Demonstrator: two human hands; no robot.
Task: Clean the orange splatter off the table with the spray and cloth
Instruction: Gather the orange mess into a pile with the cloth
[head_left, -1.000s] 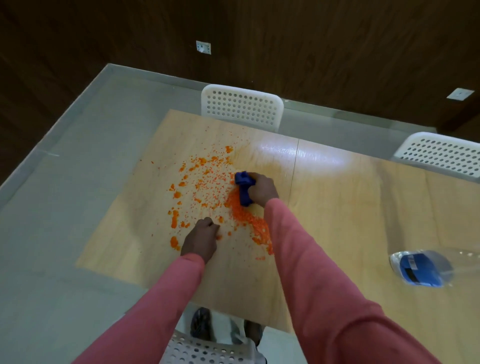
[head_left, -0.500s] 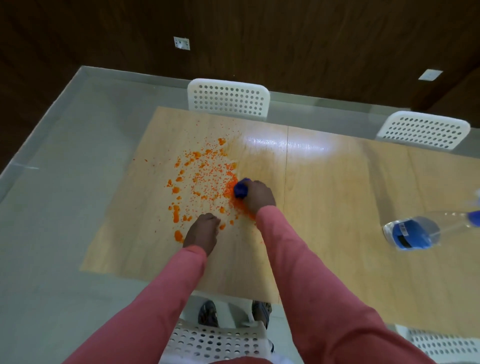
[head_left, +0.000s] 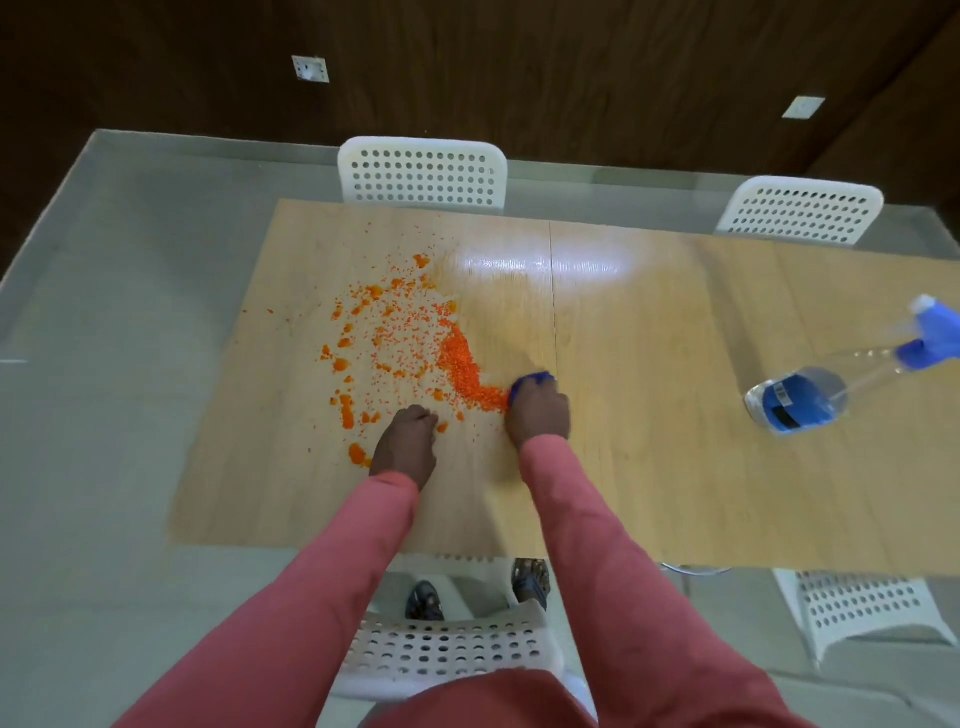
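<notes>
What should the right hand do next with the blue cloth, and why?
Probably sweep the cloth leftward. The right hand grips it at the near end of a dense orange ridge, and loose splatter lies further left, beyond the left hand resting on the table.

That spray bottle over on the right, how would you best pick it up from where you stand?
Probably by its clear narrow neck just below the blue trigger head: the spray bottle stands upright, apart from everything else on the table. Come from the near side with the right hand, once it lets go of the blue cloth.
</notes>
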